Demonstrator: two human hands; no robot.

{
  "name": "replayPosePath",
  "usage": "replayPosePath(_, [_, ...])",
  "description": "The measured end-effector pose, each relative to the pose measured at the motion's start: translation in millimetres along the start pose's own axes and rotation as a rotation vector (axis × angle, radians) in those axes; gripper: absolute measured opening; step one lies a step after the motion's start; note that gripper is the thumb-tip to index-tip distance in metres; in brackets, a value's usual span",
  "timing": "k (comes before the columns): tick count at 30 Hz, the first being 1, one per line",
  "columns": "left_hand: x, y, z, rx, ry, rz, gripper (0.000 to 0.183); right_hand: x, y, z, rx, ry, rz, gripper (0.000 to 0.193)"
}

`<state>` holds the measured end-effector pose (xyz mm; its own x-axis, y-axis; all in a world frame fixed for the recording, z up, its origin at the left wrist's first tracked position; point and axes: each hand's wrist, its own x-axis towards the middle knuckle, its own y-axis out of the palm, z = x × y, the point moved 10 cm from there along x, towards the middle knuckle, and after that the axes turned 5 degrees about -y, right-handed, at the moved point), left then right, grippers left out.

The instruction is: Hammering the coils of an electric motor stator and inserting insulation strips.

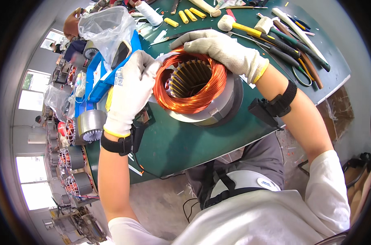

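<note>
A motor stator with a grey metal body stands upright on the green bench. A thick ring of orange copper winding lies around its upper opening, and yellow-edged slots show inside. My left hand, in a white knit glove, is closed at the winding's left side with bent fingers, their tips partly hidden. Over the far right rim curves my right hand, gloved too, its fingers wrapped along the top of the winding. What lies under that palm is hidden.
Mallets and other hand tools crowd the far right of the bench. Yellow rolls and a white thread spool lie at the back. A blue bin holding a plastic bag stands left, near another stator.
</note>
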<state>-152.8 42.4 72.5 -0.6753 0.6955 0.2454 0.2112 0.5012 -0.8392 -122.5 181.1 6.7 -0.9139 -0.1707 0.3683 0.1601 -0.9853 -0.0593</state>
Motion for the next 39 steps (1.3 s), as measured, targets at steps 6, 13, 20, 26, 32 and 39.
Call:
replayPosePath(6, [-34,7,43,-0.425,-0.151,-0.123,0.027,-6,1,-5,0.105,0.072,-0.052,0.035])
replayPosePath(13, [-47,4,29,-0.430,-0.185,-0.238,0.023,-8,0,7,0.010,0.053,-0.051,0.035])
replayPosePath(20, [-61,-70,42,-0.257,-0.289,-0.335,0.021,-30,-12,24,-0.235,0.102,-0.166,0.036])
replayPosePath(26, [-53,-48,76,-0.240,-0.503,0.096,0.032,-30,-7,23,-0.260,0.101,-0.213,0.039])
replayPosePath(32, [-29,-12,49,-0.250,-0.419,0.249,0.029,-32,-7,28,-0.340,0.123,-0.236,0.039])
replayPosePath(39, [-47,-1,40,-0.281,-0.310,-0.135,0.020,-27,-7,9,-0.049,0.043,-0.253,0.039])
